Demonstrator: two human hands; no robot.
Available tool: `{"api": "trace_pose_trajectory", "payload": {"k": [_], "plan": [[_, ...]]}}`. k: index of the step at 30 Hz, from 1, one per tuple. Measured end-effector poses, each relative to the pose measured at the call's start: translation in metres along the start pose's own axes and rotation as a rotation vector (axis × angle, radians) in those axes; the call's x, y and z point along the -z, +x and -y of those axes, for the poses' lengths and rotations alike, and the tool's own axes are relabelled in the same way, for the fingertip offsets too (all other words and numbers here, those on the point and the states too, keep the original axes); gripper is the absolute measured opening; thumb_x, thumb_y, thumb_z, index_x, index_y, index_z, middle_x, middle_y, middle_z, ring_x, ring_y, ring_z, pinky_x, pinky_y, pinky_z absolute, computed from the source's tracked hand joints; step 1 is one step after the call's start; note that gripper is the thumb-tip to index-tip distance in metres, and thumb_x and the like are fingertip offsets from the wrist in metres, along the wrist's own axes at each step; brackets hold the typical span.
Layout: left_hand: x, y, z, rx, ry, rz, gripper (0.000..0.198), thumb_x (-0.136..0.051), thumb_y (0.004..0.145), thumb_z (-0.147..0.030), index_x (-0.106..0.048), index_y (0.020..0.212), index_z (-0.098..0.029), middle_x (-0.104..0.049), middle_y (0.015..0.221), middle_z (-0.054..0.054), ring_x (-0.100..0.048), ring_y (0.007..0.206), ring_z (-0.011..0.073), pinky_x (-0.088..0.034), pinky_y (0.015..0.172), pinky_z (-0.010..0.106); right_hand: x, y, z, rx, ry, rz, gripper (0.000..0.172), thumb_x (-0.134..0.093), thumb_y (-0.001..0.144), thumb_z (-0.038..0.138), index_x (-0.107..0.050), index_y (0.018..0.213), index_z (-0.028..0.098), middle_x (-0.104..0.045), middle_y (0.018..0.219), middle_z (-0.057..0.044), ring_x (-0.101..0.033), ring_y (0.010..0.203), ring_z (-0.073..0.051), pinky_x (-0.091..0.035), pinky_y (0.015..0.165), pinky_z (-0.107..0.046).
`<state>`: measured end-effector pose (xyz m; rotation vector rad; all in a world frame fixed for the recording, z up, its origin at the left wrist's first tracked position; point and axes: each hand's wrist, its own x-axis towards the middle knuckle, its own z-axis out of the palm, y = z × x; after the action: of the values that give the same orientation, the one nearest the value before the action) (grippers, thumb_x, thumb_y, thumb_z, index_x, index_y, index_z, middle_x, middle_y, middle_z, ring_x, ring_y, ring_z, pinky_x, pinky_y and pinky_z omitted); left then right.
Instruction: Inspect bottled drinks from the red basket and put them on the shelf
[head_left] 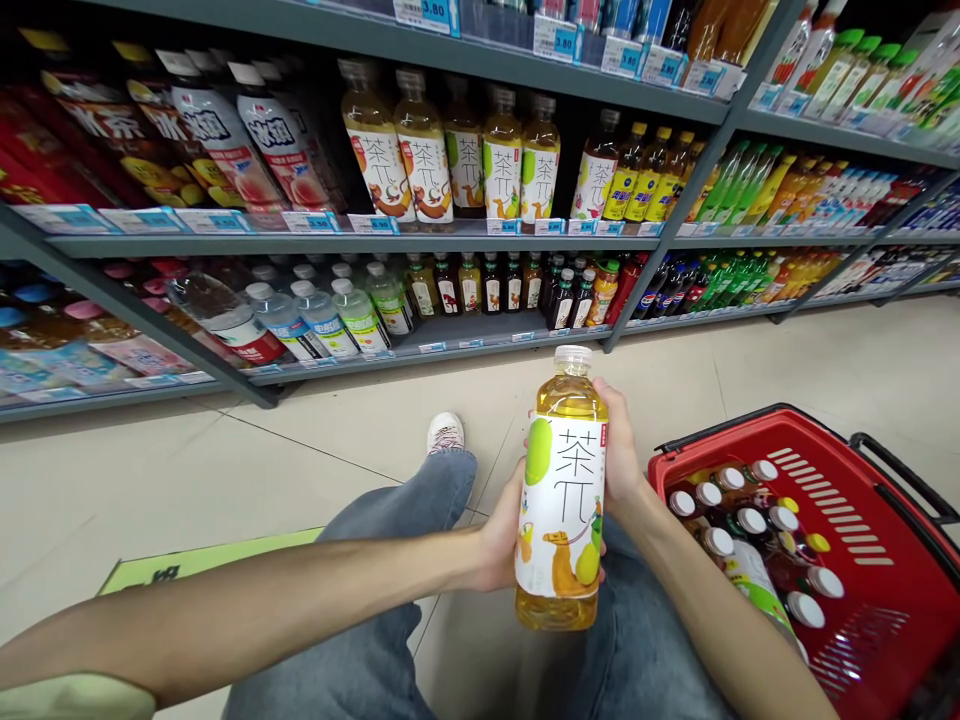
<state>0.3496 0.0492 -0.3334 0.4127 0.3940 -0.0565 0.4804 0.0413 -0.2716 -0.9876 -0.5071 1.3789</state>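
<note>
Over floor (247, 470), each hand (501, 535) (621, 450) half-closed around bottle (562, 490)

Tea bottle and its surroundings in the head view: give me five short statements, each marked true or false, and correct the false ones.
1. The left hand and right hand both hold the tea bottle. True.
2. The tea bottle has its cap off. False: the cap is on.
3. The red basket is on the person's right. True.
4. The red basket holds only boxes. False: capped bottles lie in it.
5. A white shoe shows on the floor before the shelves. True.
</note>
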Motion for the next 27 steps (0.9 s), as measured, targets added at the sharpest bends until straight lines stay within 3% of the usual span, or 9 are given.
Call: {"api": "trace_pose_trajectory", "payload": {"k": [4, 8, 12, 14, 17, 19, 21, 24, 27], "plan": [[-0.007, -0.004, 0.007, -0.021, -0.046, -0.083, 0.094, -0.035, 0.072, -0.094, -0.07, 0.105, -0.013, -0.072, 0.088, 0.014, -0.067, 0.085, 0.031, -0.048, 0.087, 0.042, 0.004, 0.001, -0.002, -0.131, 0.037, -0.01, 0.057, -0.06, 0.076, 0.075, -0.067, 0.086, 0.019, -0.071, 0.067, -0.005, -0.066, 0.059, -0.021, -0.055, 0.054, -0.031], [-0.012, -0.01, 0.016, -0.004, -0.087, -0.282, 0.094, -0.029, 0.076, -0.092, -0.072, 0.106, -0.013, -0.074, 0.092, 0.014, -0.067, 0.091, 0.0309, -0.047, 0.096, 0.044, 0.008, -0.001, -0.002, 0.016, -0.071, -0.036, 0.047, -0.07, 0.079, 0.065, -0.068, 0.091, 0.02, -0.074, 0.077, -0.004, -0.067, 0.064, -0.018, -0.055, 0.059, -0.027], [-0.017, -0.017, 0.019, 0.007, -0.076, -0.381, 0.092, -0.021, 0.085, -0.085, -0.072, 0.111, -0.014, -0.075, 0.099, 0.013, -0.067, 0.1, 0.0304, -0.046, 0.1, 0.041, 0.01, -0.002, -0.003, 0.078, -0.14, -0.042, 0.036, -0.085, 0.072, 0.046, -0.067, 0.09, 0.02, -0.071, 0.074, 0.0, -0.063, 0.061, -0.015, -0.052, 0.058, -0.024], [-0.018, -0.021, 0.018, -0.003, -0.073, -0.358, 0.086, -0.022, 0.089, -0.08, -0.073, 0.109, -0.013, -0.075, 0.099, 0.011, -0.068, 0.1, 0.0281, -0.046, 0.098, 0.038, 0.01, -0.002, -0.006, 0.002, -0.068, -0.03, 0.037, -0.086, 0.069, 0.045, -0.068, 0.088, 0.019, -0.072, 0.074, -0.002, -0.065, 0.062, -0.017, -0.054, 0.059, -0.027], [-0.023, -0.023, 0.013, 0.027, -0.111, -0.126, 0.082, -0.025, 0.09, -0.077, -0.074, 0.101, -0.012, -0.074, 0.094, 0.011, -0.069, 0.092, 0.0255, -0.048, 0.092, 0.038, 0.009, -0.001, -0.012, -0.128, 0.064, 0.048, 0.049, -0.076, 0.07, 0.059, -0.07, 0.095, 0.018, -0.075, 0.078, -0.008, -0.068, 0.064, -0.023, -0.057, 0.059, -0.034], [-0.026, -0.022, 0.009, 0.037, -0.158, 0.063, 0.083, -0.029, 0.085, -0.081, -0.073, 0.1, -0.012, -0.073, 0.094, 0.012, -0.069, 0.087, 0.0265, -0.05, 0.09, 0.042, 0.009, 0.0, -0.013, -0.124, 0.153, 0.09, 0.056, -0.067, 0.073, 0.066, -0.071, 0.102, 0.019, -0.076, 0.084, -0.009, -0.068, 0.065, -0.024, -0.057, 0.059, -0.036], [-0.029, -0.019, 0.006, 0.007, -0.18, 0.149, 0.086, -0.037, 0.078, -0.086, -0.073, 0.102, -0.012, -0.073, 0.096, 0.014, -0.07, 0.085, 0.0283, -0.052, 0.088, 0.044, 0.009, 0.003, -0.012, -0.036, 0.219, 0.113, 0.052, -0.065, 0.075, 0.065, -0.07, 0.106, 0.023, -0.077, 0.094, -0.006, -0.07, 0.071, -0.023, -0.058, 0.064, -0.036], [-0.032, -0.013, 0.005, -0.053, -0.165, 0.071, 0.091, -0.04, 0.073, -0.091, -0.073, 0.099, -0.01, -0.073, 0.089, 0.015, -0.07, 0.08, 0.0285, -0.052, 0.083, 0.041, 0.011, 0.009, -0.006, 0.037, 0.212, 0.16, 0.049, -0.069, 0.073, 0.059, -0.07, 0.107, 0.024, -0.077, 0.106, -0.005, -0.071, 0.081, -0.023, -0.06, 0.071, -0.037], [-0.035, -0.01, 0.007, -0.086, -0.163, -0.17, 0.091, -0.031, 0.078, -0.09, -0.072, 0.097, -0.012, -0.074, 0.084, 0.014, -0.068, 0.075, 0.0271, -0.051, 0.08, 0.04, 0.017, 0.015, 0.0, -0.013, 0.132, 0.157, 0.048, -0.075, 0.071, 0.057, -0.072, 0.103, 0.021, -0.077, 0.106, -0.006, -0.073, 0.086, -0.025, -0.061, 0.073, -0.038]]}}
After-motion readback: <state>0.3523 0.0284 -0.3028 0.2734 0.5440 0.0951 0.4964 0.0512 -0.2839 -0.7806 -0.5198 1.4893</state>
